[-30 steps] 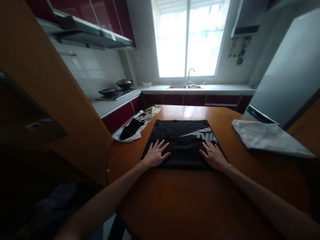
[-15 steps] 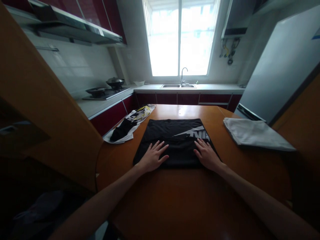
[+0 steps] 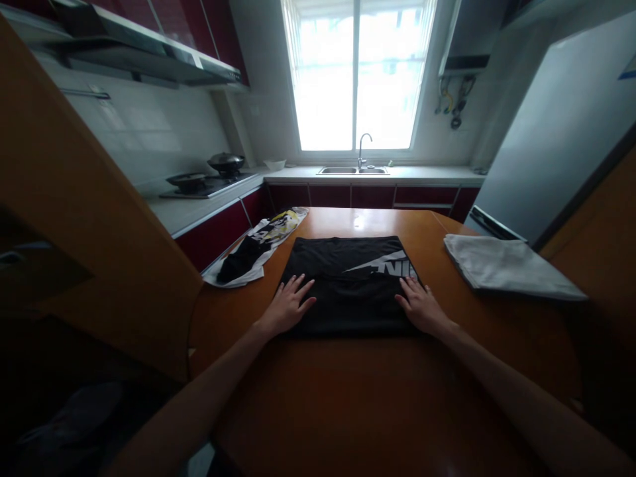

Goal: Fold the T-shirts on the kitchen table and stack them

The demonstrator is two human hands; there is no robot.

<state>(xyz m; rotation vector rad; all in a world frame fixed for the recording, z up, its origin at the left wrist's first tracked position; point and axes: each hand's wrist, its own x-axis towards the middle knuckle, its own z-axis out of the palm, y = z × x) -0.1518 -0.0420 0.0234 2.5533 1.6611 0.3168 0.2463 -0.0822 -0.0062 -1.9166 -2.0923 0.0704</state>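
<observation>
The left hand (image 3: 286, 309) and the right hand (image 3: 420, 307) lie palm down, with fingers spread wide, both resting on the black garment (image 3: 355, 306), which is flat on the brown table (image 3: 322, 404). Half a second before, the two hands were closer together; now the left one is near the garment's left edge and the right one near its right edge. So the garment lies under and between them, and its far part, with a pale print (image 3: 387, 265), extends beyond the fingertips. On the table's left side is a patterned cloth (image 3: 273, 230) in white, black and yellow; on the right, a white cloth (image 3: 507, 264), well apart from the right hand. Behind, at left, stand a shallow pan (image 3: 187, 181) and a lidded pan (image 3: 226, 161); their contents I cannot tell. Farther are a pale bowl (image 3: 275, 165), its inside not clear, and a sink (image 3: 357, 171) with two basins.
</observation>
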